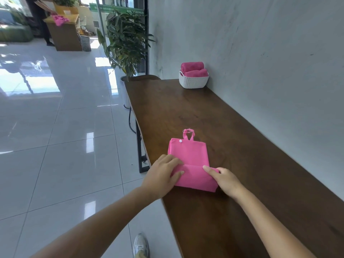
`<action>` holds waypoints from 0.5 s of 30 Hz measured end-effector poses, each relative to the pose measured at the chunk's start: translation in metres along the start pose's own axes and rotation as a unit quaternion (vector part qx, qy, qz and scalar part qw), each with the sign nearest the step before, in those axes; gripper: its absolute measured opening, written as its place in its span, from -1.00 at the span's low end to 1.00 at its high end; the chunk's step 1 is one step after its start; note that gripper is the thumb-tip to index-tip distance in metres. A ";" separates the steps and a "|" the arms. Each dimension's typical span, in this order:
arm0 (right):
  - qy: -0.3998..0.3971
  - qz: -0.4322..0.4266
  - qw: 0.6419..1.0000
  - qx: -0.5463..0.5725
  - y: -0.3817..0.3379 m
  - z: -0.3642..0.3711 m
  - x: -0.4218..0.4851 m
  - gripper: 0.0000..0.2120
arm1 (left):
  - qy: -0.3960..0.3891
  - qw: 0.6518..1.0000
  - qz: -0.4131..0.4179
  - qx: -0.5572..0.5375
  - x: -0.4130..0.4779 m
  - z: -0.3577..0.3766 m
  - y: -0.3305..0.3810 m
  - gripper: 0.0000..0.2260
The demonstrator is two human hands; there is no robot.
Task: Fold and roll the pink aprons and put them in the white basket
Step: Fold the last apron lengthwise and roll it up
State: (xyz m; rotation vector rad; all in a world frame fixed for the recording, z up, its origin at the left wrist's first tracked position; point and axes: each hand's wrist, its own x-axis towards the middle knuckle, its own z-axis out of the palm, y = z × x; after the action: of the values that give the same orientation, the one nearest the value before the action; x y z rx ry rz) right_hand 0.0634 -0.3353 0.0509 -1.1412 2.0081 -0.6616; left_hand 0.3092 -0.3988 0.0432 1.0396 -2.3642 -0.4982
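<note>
Glossy pale floor tiles point(65, 146) are seen on the left, and a long dark wooden table point(232, 211) is set against a grey wall point(260, 53) on the right. Nearest, a light sports shoe point(140, 245) is planted on the tiles beside the table's edge.

On the near part of the table a pink apron point(191, 155) is laid flat, folded into a narrow rectangle, with its near end turned over into a flap. The flap's left end is pinched by the left hand point(162, 174), fingers on the fold line and thumb on top. The right end is gripped by the right hand point(226, 180), the index finger laid straight along the fold and the other fingers curled at the edge. At the apron's far end a white snap point(180, 140) and a pink loop point(188, 135) are shown.

Bare tabletop is left between the apron and the white basket point(193, 81), which is placed at the far end, close to the wall, and is filled with two rolled aprons point(192, 66).

Beyond the table's end a potted plant point(126, 40) is stood on the floor. Far off, pink cloth point(60, 19) is handled by a person point(40, 17) at a wooden counter point(65, 36), and a wire basket point(84, 42) is set beside it.
</note>
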 end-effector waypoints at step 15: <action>0.170 -0.109 0.979 -0.043 -0.015 0.013 0.023 -0.71 | -0.069 0.986 0.023 0.150 0.013 0.016 -0.007 -0.37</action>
State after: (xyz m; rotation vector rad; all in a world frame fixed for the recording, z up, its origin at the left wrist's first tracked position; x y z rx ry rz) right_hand 0.0736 -0.3633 0.0459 -1.3887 2.2305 -0.9426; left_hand 0.2960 -0.4110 0.0306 1.1074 -2.6378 -0.2042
